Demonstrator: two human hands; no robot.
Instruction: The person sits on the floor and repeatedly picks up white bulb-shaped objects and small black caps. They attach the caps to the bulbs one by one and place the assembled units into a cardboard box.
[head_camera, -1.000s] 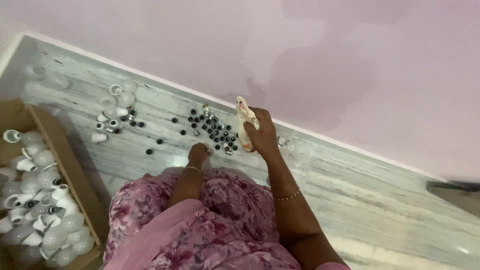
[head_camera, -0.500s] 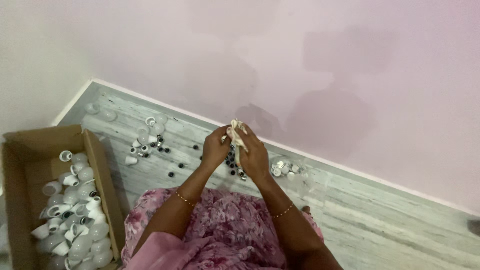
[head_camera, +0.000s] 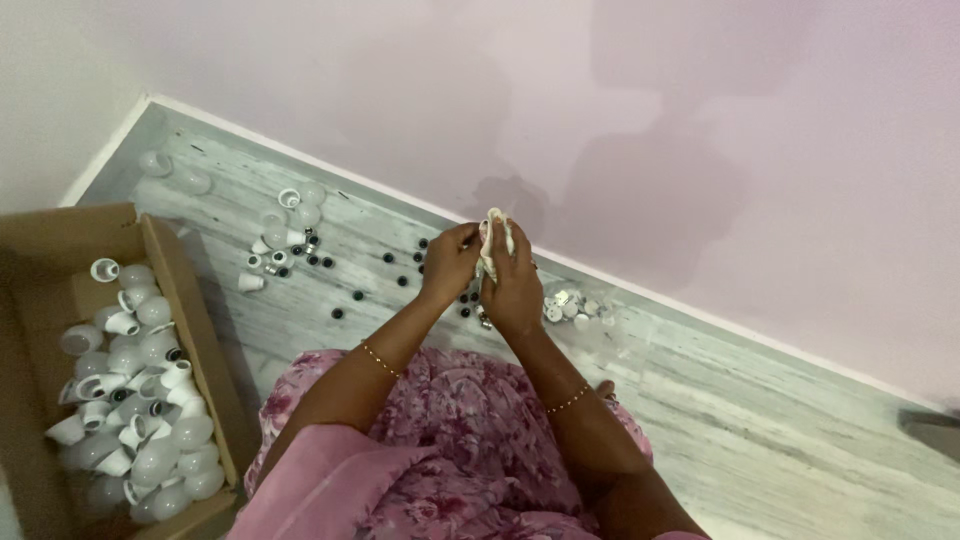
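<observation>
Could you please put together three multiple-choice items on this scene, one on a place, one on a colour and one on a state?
1. Where is the cardboard box?
A. On the floor at the person's left
B. Against the wall at the right
C. On the person's lap

2. What colour are most of the bulb parts in the box?
A. Red
B. White
C. Green

3. What are the left hand and right hand doing?
A. Resting flat on the floor
B. Reaching into the box
C. Holding a pale piece of cloth together above the floor

Answers:
1 A: the box sits at the left edge of the view, beside the person's knee.
2 B: the pile in it is white, with a few dark ends.
3 C: both hands are raised and closed on the cloth, over small dark caps scattered on the floor.
</observation>
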